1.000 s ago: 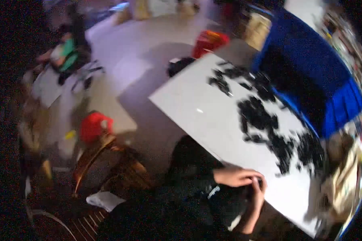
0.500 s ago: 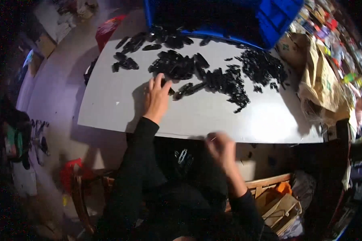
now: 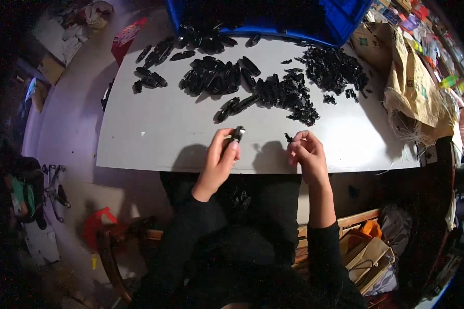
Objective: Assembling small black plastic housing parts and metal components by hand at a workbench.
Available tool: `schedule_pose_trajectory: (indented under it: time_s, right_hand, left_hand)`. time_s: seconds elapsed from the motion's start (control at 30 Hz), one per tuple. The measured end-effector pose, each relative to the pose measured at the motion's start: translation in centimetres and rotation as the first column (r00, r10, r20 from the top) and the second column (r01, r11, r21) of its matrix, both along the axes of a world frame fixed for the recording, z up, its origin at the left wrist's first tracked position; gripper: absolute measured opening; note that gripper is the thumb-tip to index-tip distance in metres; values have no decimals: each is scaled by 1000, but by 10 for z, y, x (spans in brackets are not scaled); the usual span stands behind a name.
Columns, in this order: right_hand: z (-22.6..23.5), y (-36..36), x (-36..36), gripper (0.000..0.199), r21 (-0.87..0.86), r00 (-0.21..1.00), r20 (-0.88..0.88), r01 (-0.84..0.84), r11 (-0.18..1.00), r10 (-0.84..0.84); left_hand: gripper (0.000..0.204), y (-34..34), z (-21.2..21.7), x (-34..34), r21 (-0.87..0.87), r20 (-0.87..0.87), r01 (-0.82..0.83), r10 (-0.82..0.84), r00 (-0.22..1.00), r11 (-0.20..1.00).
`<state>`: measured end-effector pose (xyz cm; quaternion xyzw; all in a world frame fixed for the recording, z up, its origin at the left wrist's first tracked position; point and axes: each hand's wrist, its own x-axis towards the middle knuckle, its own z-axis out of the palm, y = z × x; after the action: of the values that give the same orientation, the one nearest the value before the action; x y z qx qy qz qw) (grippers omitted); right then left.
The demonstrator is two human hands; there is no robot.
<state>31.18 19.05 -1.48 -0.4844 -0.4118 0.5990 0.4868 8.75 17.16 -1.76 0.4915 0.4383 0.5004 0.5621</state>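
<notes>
Over the near part of the white table [image 3: 154, 110], my left hand [image 3: 216, 162] grips a glossy black elongated plastic part [image 3: 238, 134] between thumb and fingers. To its right, my right hand [image 3: 312, 154] pinches a small black plastic piece [image 3: 288, 137], held apart from the part. Beyond my hands lies a heap of long, rounded black parts [image 3: 211, 76], with a few more like them [image 3: 232, 108] in front. Right of these are a cluster of black pieces [image 3: 288, 95] and a pile of small black pieces [image 3: 335, 74].
A large blue bin [image 3: 340, 26] stands at the table's far edge. Tan woven sacks [image 3: 404, 85] with frayed strands hang at the right. A wooden chair [image 3: 108, 257] is at the lower left, with a wooden seat [image 3: 350, 221] holding bags and cloth at the lower right.
My left hand has come back from the heap with a black part. My right hand has risen from below the table edge to above it, pinching a small piece.
</notes>
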Motion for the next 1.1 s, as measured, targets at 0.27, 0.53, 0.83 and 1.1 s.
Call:
schedule_pose_trajectory:
  time_s: [0.27, 0.53, 0.83, 1.1]
  right_hand:
    - [1, -11, -6, 12, -29, 982, -117, -155, 987, 151]
    - [27, -28, -61, 8, 98, 974, 84, -220, 971, 212]
    - [2, -26, -36, 11, 225, 924, 286, -323, 919, 255]
    - [9, -29, -52, 40, -137, 987, 147, -46, 990, 66]
  left_hand:
    - [29, -1, 1, 30, -106, 209, 145, -121, 970, 984]
    - [36, -12, -25, 16, 217, -159, -77, 113, 981, 973]
    - [53, -16, -62, 47, 259, -223, 264, -209, 952, 929]
    - [48, -17, -24, 33, 382, -104, 178, -149, 983, 907]
